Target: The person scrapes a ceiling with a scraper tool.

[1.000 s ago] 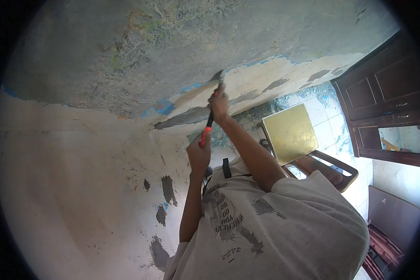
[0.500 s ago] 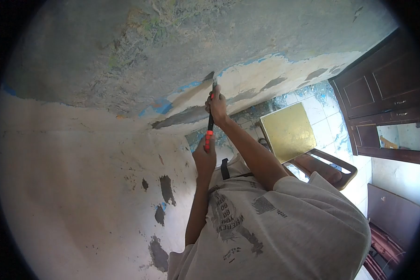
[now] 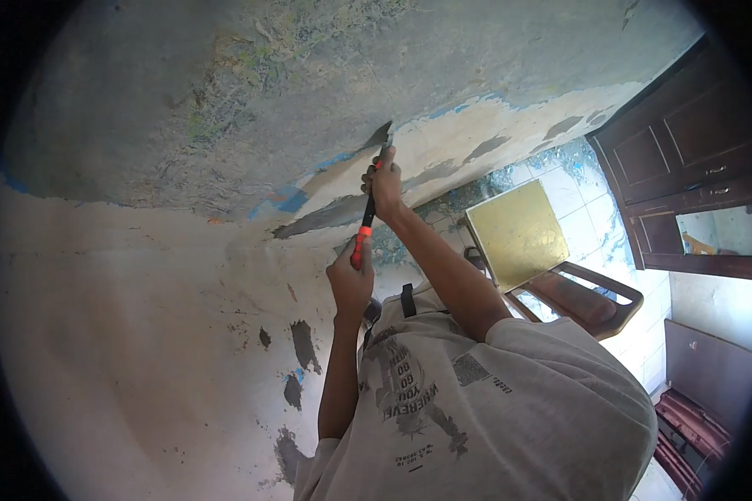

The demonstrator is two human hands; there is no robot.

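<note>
A long scraper (image 3: 368, 215) with a black and red handle is held in both hands, its blade against the wall where grey bare plaster (image 3: 309, 108) borders cream paint (image 3: 443, 138). My right hand (image 3: 384, 190) is wrapped round the upper handle, just below the blade. Lower down, my left hand (image 3: 351, 275) is closed round the red end of the handle. Blue paint (image 3: 289, 199) shows in patches along the border, left of the blade.
A yellow-topped table (image 3: 518, 234) and a dark wooden chair (image 3: 618, 313) stand on the tiled floor at the right. Beyond them is a dark brown cabinet (image 3: 677, 150). Paint flakes litter the floor beside the wall. Grey patches mark the lower-left wall.
The scraper tilts more, its blade slightly further right and up along the wall. My left hand has shifted left with the handle end; the view has moved a little.
</note>
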